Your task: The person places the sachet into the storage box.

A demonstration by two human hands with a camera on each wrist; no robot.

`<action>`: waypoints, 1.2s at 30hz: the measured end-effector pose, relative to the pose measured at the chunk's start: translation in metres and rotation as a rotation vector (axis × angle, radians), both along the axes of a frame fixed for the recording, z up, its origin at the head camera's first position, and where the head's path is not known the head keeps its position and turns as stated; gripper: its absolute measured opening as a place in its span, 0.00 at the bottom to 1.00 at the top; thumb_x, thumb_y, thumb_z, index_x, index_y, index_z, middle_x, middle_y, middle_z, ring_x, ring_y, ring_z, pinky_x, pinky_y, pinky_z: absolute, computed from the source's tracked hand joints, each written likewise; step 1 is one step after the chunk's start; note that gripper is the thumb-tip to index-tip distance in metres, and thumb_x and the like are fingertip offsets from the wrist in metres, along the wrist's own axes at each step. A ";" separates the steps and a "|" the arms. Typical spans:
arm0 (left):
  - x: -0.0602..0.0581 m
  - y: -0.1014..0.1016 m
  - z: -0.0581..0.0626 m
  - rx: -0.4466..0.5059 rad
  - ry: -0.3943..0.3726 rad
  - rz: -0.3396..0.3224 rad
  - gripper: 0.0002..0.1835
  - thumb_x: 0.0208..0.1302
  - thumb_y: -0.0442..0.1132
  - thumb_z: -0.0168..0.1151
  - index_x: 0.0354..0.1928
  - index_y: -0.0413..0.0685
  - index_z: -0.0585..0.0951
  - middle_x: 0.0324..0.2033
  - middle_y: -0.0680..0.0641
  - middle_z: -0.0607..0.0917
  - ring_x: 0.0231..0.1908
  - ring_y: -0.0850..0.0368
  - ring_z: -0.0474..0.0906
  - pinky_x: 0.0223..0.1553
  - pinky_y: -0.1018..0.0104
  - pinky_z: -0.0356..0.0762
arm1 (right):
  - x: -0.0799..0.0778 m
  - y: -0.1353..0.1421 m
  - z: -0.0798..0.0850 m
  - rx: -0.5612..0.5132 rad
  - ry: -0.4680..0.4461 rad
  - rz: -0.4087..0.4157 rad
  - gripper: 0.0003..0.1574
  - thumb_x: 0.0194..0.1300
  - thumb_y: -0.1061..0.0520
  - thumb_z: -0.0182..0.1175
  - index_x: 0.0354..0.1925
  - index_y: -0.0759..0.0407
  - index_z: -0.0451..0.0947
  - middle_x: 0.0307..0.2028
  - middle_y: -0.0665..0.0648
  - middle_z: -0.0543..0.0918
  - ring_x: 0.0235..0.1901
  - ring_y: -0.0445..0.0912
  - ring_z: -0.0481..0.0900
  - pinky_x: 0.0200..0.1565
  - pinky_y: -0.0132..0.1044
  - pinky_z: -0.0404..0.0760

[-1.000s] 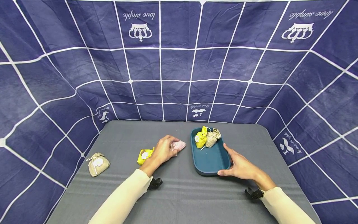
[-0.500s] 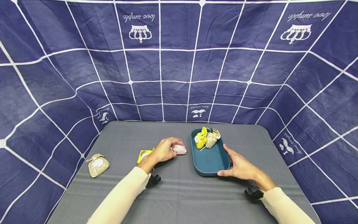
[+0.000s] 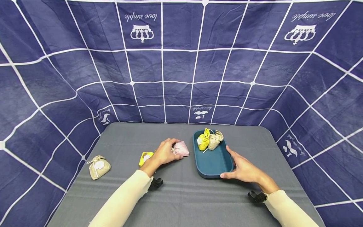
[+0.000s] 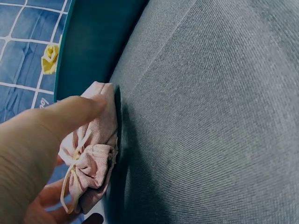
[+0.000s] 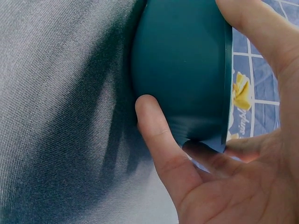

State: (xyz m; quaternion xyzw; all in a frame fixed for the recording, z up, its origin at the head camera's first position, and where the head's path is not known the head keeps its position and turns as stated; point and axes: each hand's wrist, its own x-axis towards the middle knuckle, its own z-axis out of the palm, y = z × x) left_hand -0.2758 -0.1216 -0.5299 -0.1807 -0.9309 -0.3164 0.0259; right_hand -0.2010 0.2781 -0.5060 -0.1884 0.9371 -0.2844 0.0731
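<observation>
My left hand (image 3: 165, 153) grips a pink drawstring pouch (image 3: 181, 148) low over the grey table, just left of a blue tray. In the left wrist view the thumb lies across the pouch (image 4: 96, 154), with other fingers behind it; its pale cord hangs loose. My right hand (image 3: 244, 167) holds the tray (image 3: 214, 163) at its near right corner, thumb on the near end and fingers along the right side. Inside the tray's far end sit a yellow pouch (image 3: 203, 142) and a beige pouch (image 3: 216, 141). The right wrist view shows fingertips against the tray's outer wall (image 5: 182, 60).
Partly hidden by the left forearm, another yellow pouch (image 3: 145, 157) with a white flower lies on the table. A second beige pouch (image 3: 100, 168) rests near the table's left edge. Dark blue gridded cloth (image 3: 181, 66) hangs behind and along both sides.
The pink pouch has turned in my left hand's fingers, its free end dropping slightly toward the near side and more of it now showing. My right hand and the tray stay put.
</observation>
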 end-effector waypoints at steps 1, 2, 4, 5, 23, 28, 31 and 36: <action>0.000 0.000 0.000 -0.008 -0.005 0.005 0.40 0.57 0.46 0.93 0.72 0.49 0.88 0.60 0.40 0.92 0.61 0.41 0.90 0.66 0.43 0.88 | 0.000 0.000 0.000 -0.004 -0.001 -0.001 0.89 0.59 0.32 0.89 0.92 0.72 0.50 0.74 0.72 0.79 0.45 0.44 0.80 0.53 0.41 0.83; -0.001 0.000 -0.001 -0.013 -0.010 0.009 0.40 0.57 0.46 0.93 0.72 0.50 0.88 0.60 0.40 0.93 0.61 0.40 0.90 0.66 0.42 0.89 | 0.000 0.000 0.000 -0.005 -0.001 -0.001 0.88 0.59 0.32 0.89 0.92 0.72 0.50 0.74 0.72 0.79 0.46 0.44 0.80 0.53 0.42 0.83; -0.001 0.000 -0.002 -0.014 -0.012 0.013 0.39 0.57 0.45 0.93 0.71 0.50 0.88 0.60 0.40 0.93 0.61 0.40 0.90 0.65 0.42 0.89 | 0.000 -0.001 0.000 -0.006 0.002 -0.002 0.88 0.59 0.32 0.89 0.92 0.72 0.50 0.75 0.71 0.79 0.46 0.44 0.80 0.54 0.42 0.83; -0.001 0.000 -0.003 -0.012 -0.010 0.015 0.39 0.57 0.45 0.93 0.71 0.50 0.88 0.59 0.40 0.94 0.60 0.41 0.91 0.64 0.42 0.89 | 0.001 -0.001 0.000 -0.008 0.005 -0.002 0.88 0.59 0.32 0.89 0.92 0.72 0.51 0.75 0.71 0.79 0.47 0.44 0.80 0.55 0.42 0.83; 0.000 0.000 -0.009 0.088 0.067 0.067 0.33 0.52 0.39 0.92 0.61 0.49 0.88 0.55 0.48 0.96 0.58 0.44 0.92 0.64 0.44 0.88 | 0.002 0.001 -0.003 -0.034 0.000 -0.004 0.87 0.59 0.34 0.89 0.93 0.71 0.50 0.73 0.72 0.81 0.46 0.44 0.82 0.51 0.38 0.83; 0.001 0.000 -0.004 0.119 0.104 0.058 0.31 0.53 0.38 0.91 0.61 0.50 0.90 0.55 0.46 0.95 0.56 0.45 0.92 0.61 0.47 0.88 | 0.001 0.002 -0.004 -0.038 -0.002 -0.005 0.88 0.59 0.34 0.89 0.93 0.70 0.49 0.71 0.71 0.82 0.46 0.44 0.81 0.50 0.38 0.82; 0.002 -0.001 -0.003 0.130 0.124 0.050 0.31 0.53 0.38 0.90 0.61 0.50 0.91 0.55 0.45 0.94 0.57 0.43 0.92 0.62 0.46 0.88 | 0.001 0.002 -0.004 -0.038 0.004 -0.004 0.88 0.59 0.34 0.90 0.93 0.71 0.49 0.69 0.69 0.83 0.45 0.43 0.80 0.50 0.37 0.82; 0.006 -0.002 -0.001 0.137 0.140 0.058 0.30 0.55 0.38 0.90 0.62 0.52 0.91 0.55 0.44 0.94 0.56 0.42 0.91 0.60 0.47 0.88 | 0.001 0.002 -0.004 -0.032 0.002 -0.004 0.88 0.59 0.33 0.89 0.93 0.70 0.50 0.60 0.62 0.84 0.43 0.42 0.78 0.46 0.36 0.79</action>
